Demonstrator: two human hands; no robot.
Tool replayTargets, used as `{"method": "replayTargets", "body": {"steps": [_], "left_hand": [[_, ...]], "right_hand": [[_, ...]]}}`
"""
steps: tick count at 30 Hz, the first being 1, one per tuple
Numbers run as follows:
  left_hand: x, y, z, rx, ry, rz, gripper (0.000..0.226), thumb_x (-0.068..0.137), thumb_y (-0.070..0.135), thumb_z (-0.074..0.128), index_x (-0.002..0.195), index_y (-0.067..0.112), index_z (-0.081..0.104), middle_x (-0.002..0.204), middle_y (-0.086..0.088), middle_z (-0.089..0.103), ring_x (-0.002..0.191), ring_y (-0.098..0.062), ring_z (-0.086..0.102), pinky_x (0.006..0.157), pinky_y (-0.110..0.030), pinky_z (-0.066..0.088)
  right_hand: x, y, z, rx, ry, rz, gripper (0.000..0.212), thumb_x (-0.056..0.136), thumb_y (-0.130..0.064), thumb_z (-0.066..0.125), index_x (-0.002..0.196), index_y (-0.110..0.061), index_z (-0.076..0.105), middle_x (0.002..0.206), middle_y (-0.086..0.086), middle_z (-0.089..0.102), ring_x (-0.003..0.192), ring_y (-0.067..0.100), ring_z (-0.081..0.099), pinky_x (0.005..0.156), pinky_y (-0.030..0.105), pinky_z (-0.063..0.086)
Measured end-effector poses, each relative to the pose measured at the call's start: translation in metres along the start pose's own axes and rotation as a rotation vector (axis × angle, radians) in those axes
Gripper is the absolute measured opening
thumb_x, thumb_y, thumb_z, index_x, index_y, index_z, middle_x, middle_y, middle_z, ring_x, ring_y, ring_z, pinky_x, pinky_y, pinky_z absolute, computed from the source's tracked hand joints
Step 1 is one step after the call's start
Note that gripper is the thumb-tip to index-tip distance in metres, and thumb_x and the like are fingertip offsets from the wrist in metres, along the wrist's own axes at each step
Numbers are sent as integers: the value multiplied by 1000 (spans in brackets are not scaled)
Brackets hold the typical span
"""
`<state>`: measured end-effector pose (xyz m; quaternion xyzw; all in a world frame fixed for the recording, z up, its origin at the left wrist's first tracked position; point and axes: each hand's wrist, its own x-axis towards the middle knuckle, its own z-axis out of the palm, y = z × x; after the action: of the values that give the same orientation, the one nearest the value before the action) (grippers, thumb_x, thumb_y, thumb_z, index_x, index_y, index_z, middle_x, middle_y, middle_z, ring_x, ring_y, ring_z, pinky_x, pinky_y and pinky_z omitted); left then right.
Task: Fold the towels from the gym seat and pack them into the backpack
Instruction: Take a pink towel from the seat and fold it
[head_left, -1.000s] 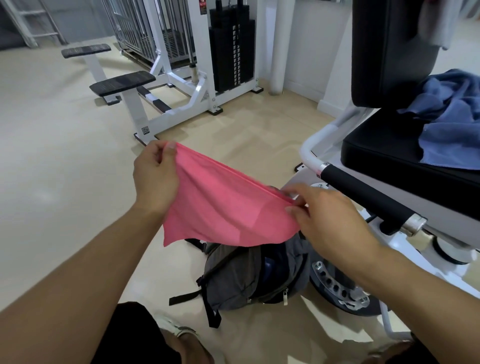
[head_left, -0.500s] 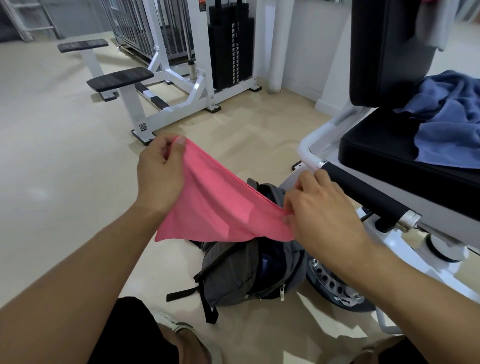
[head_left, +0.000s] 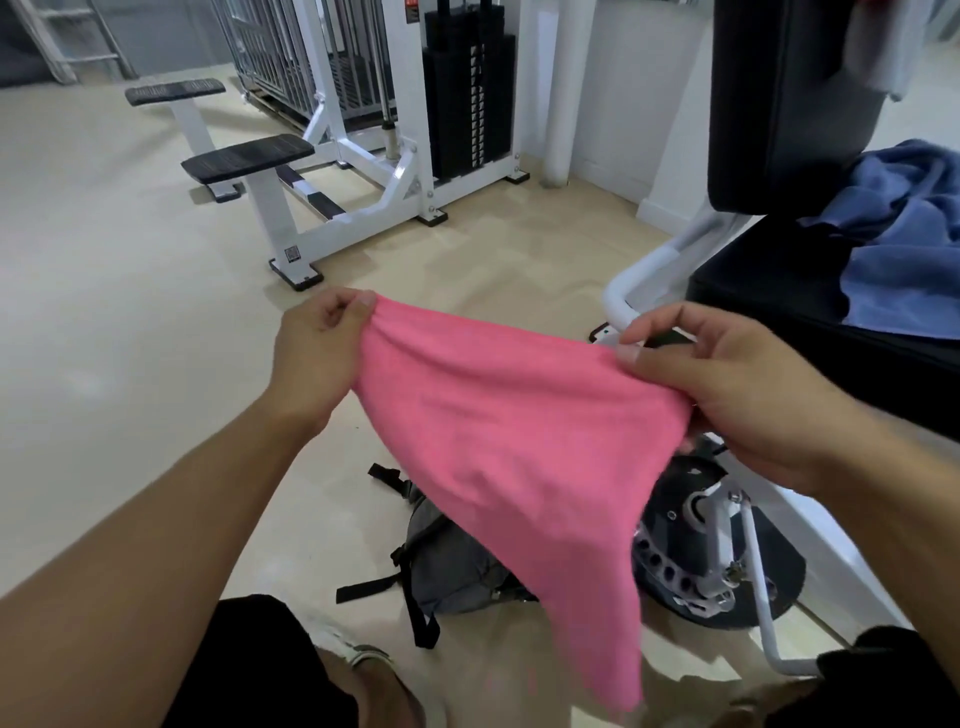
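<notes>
A pink towel (head_left: 519, 436) hangs spread between both hands in mid-air. My left hand (head_left: 317, 358) pinches its upper left corner, and my right hand (head_left: 727, 389) pinches the upper right edge between thumb and fingers. One long corner of the towel droops toward the floor. Below it a grey backpack (head_left: 452, 566) lies on the floor, mostly hidden by the towel. A blue towel (head_left: 904, 239) lies crumpled on the black gym seat (head_left: 763, 280) at the right.
The seat's white frame and a round black weight disc (head_left: 727, 561) stand right beside the backpack. A white weight-stack machine (head_left: 452, 114) with black footplates stands at the back. Beige floor stretches to the left. My knees show at the bottom.
The towel has opened out wider and now hangs longer, with a corner dropping low. Both hands have lifted and moved apart; the backpack's open mouth is now covered by the towel.
</notes>
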<state>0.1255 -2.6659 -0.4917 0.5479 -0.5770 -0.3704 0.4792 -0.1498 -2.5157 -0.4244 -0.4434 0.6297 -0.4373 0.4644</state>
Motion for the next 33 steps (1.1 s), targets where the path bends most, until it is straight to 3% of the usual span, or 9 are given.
{"method": "replayTargets", "body": {"steps": [5, 7, 10, 13, 16, 20, 24, 28, 33], "left_hand": [[-9, 10, 13, 71, 4, 24, 19, 99, 30, 62, 83, 32, 71, 75, 21, 70, 64, 14, 58, 70, -15, 47], [-17, 18, 19, 70, -13, 42, 21, 99, 29, 62, 81, 33, 70, 70, 29, 69, 66, 16, 58, 69, -7, 44], [-34, 31, 29, 15, -91, 56, 19, 99, 25, 63, 84, 29, 75, 73, 24, 72, 70, 7, 63, 76, -19, 50], [-53, 42, 40, -38, -198, 66, 17, 98, 23, 65, 86, 27, 77, 72, 15, 75, 66, 0, 65, 69, -30, 54], [-75, 53, 49, -73, -314, 74, 16, 97, 22, 66, 85, 27, 76, 71, 7, 76, 64, -8, 67, 69, -42, 60], [-92, 61, 54, -200, -443, 46, 17, 88, 31, 66, 91, 19, 78, 82, -8, 79, 72, -20, 72, 76, -46, 61], [-96, 62, 56, -241, -468, 12, 17, 95, 19, 61, 93, 16, 78, 88, -14, 78, 76, -21, 72, 76, -37, 61], [-97, 61, 54, -189, -468, 36, 21, 96, 25, 60, 92, 22, 81, 92, -19, 76, 87, -40, 72, 87, -61, 56], [-100, 60, 53, -181, -507, 89, 24, 95, 36, 59, 98, 30, 82, 92, -9, 78, 94, -38, 72, 91, -58, 57]], "right_hand": [[4, 15, 8, -201, 48, -53, 2, 96, -15, 68, 97, -13, 68, 68, 15, 55, 49, 27, 61, 52, 42, 62], [0, 12, 11, -155, -5, -52, 4, 96, -14, 68, 96, -13, 72, 65, 14, 63, 50, 26, 66, 53, 38, 62], [-7, 7, 17, -65, -233, -14, 13, 96, -13, 66, 106, -9, 73, 84, 15, 77, 70, 25, 76, 56, 30, 62], [-12, 9, 21, -191, -455, -86, 25, 99, -12, 62, 122, -21, 67, 107, -1, 79, 98, 19, 75, 76, 38, 64], [-11, 16, 27, -350, -275, -277, 18, 99, -19, 64, 113, -27, 72, 99, -11, 79, 92, 10, 74, 87, 41, 60], [-10, 17, 26, -438, 63, -454, 8, 88, -38, 75, 94, -37, 80, 81, -6, 67, 75, 7, 62, 69, 26, 51], [-11, 14, 26, -469, 113, -480, 4, 83, -40, 79, 86, -39, 77, 88, -13, 64, 91, 3, 59, 77, 11, 45], [-10, 16, 27, -473, 159, -480, 5, 83, -38, 80, 85, -34, 77, 83, -17, 69, 93, 2, 61, 77, 11, 44], [-11, 15, 28, -411, 180, -437, 8, 82, -36, 81, 81, -30, 77, 80, -17, 71, 89, -1, 64, 76, 11, 48]]}}
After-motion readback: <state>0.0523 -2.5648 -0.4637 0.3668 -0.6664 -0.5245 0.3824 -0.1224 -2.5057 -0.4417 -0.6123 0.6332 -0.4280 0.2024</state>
